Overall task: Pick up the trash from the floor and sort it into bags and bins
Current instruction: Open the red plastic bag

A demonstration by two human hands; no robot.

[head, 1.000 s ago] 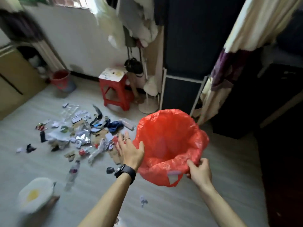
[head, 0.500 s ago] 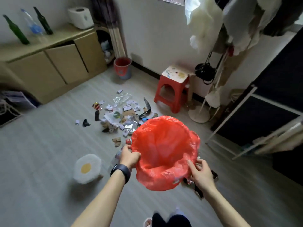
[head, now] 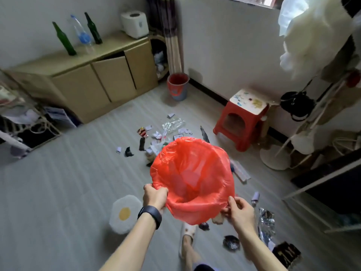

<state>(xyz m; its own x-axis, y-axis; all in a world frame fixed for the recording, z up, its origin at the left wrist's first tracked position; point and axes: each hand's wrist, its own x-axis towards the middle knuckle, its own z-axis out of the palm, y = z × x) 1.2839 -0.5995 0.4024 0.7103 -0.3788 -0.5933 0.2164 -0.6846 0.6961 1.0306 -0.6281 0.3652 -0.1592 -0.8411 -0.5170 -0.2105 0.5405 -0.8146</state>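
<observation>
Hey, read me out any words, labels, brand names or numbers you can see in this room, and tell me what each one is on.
No text here can be read.
Bin by the wall: pale label patch, too blurred.
Clear bottle on the cabinet: blue label, too blurred.
Black packet on the floor: gold print, too blurred.
Leaflet at left: blue and white print, too small.
Red bag: no print shows.

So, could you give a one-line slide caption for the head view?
Left hand and right hand hold a red bag open above scattered trash on the floor.
</observation>
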